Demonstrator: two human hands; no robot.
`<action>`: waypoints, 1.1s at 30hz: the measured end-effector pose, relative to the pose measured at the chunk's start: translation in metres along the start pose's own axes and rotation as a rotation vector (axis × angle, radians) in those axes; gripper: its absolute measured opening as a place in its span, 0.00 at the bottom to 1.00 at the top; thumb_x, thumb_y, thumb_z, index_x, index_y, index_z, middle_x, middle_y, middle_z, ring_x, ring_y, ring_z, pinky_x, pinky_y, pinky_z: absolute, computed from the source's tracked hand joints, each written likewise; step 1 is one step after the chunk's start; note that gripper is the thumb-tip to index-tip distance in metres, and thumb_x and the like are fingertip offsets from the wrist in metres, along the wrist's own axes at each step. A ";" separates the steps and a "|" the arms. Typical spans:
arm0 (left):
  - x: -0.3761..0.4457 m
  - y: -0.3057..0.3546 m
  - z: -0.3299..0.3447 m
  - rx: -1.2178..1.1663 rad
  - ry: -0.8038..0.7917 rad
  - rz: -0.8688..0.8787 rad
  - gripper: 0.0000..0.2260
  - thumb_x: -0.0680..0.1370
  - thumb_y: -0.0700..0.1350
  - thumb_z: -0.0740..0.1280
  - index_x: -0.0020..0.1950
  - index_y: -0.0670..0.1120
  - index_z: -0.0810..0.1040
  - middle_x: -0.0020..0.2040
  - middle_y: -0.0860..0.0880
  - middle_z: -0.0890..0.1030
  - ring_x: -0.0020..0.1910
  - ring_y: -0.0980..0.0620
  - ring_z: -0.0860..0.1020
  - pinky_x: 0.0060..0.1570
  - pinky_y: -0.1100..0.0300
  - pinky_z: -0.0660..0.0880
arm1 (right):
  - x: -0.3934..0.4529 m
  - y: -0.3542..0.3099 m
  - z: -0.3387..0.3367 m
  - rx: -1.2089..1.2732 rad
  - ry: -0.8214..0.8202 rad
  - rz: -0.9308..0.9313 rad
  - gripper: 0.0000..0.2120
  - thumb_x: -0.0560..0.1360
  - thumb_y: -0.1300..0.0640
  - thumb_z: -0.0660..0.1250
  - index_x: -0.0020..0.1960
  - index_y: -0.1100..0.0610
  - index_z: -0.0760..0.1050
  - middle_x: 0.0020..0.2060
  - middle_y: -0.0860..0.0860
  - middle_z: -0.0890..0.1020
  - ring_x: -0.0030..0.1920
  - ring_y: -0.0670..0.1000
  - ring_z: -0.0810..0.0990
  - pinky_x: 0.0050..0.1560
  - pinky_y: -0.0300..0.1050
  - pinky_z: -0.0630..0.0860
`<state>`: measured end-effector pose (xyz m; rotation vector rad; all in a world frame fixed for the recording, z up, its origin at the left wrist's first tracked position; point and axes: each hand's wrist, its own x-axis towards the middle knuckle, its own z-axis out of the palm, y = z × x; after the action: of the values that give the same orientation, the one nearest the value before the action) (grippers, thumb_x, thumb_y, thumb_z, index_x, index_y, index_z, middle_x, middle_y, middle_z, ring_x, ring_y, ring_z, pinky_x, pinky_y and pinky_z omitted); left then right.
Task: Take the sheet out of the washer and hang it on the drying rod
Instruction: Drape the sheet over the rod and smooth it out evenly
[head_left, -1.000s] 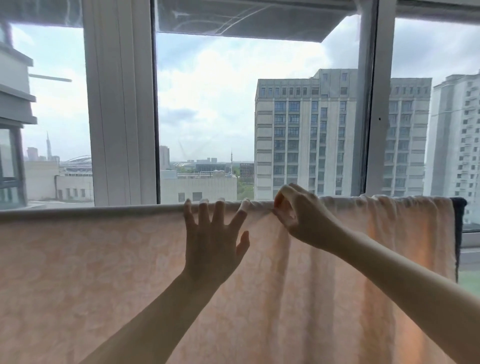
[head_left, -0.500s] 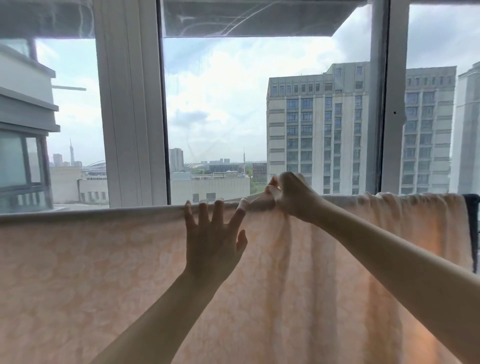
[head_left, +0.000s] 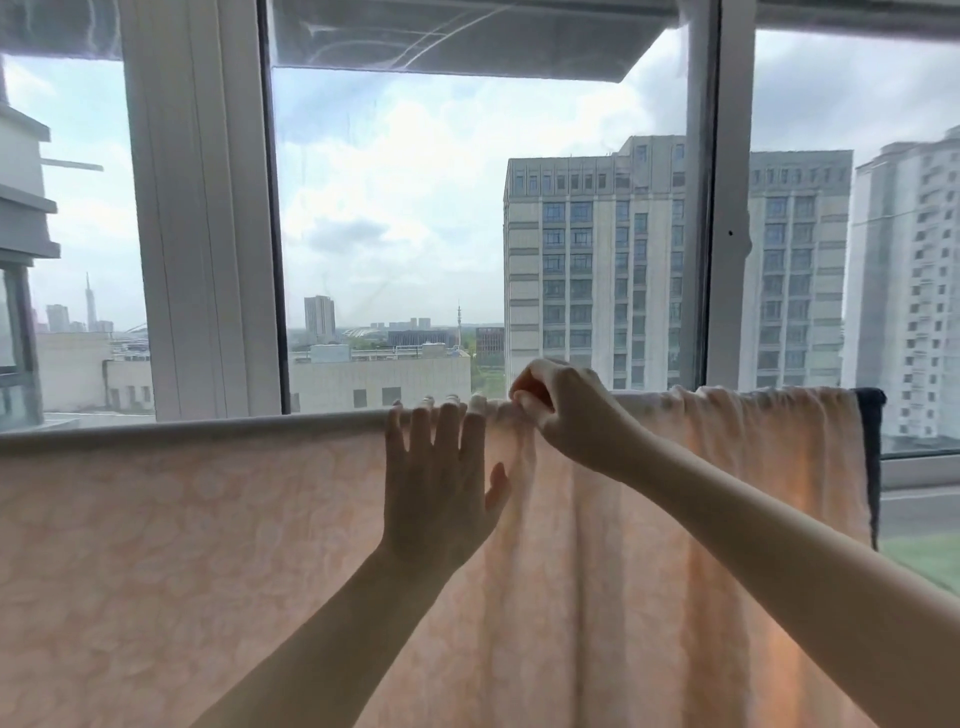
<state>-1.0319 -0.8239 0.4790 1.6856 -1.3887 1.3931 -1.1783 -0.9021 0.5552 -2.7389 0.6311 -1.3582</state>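
clearly, in the head view the sheet (head_left: 218, 561) is already out of the washer and draped over the drying rod (head_left: 182, 435), which runs across in front of the window (head_left: 389, 218). the left stretch hangs flat; the right stretch is bunched in folds. the left hand (head_left: 441, 483) lies flat on the cloth with fingers straight, tips at the rod, gripping nothing. the right hand (head_left: 563, 410) pinches the gathered top edge just beside it. by my reading, only spreading those right-hand folds remains.
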 end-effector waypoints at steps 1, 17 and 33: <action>-0.001 -0.002 0.001 0.011 -0.004 -0.002 0.25 0.75 0.58 0.61 0.65 0.42 0.73 0.59 0.40 0.76 0.57 0.39 0.74 0.64 0.37 0.66 | -0.003 0.004 -0.002 -0.002 0.004 -0.008 0.01 0.78 0.61 0.66 0.49 0.58 0.76 0.40 0.46 0.78 0.40 0.41 0.77 0.43 0.30 0.75; 0.004 -0.008 0.003 0.058 -0.035 -0.059 0.22 0.73 0.57 0.64 0.64 0.48 0.74 0.58 0.40 0.75 0.58 0.38 0.73 0.65 0.36 0.65 | -0.017 0.023 -0.010 -0.223 0.057 -0.173 0.03 0.78 0.58 0.65 0.52 0.56 0.74 0.46 0.50 0.80 0.45 0.48 0.78 0.50 0.46 0.79; 0.004 -0.005 -0.006 0.047 -0.085 -0.047 0.23 0.74 0.54 0.64 0.67 0.47 0.73 0.58 0.39 0.75 0.58 0.37 0.72 0.64 0.34 0.64 | -0.042 0.066 -0.045 -0.139 0.082 -0.001 0.04 0.81 0.58 0.60 0.51 0.56 0.73 0.41 0.48 0.81 0.39 0.43 0.80 0.44 0.37 0.78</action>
<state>-1.0296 -0.8182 0.4853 1.8149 -1.3631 1.3518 -1.2578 -0.9400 0.5386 -2.8010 0.7564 -1.4872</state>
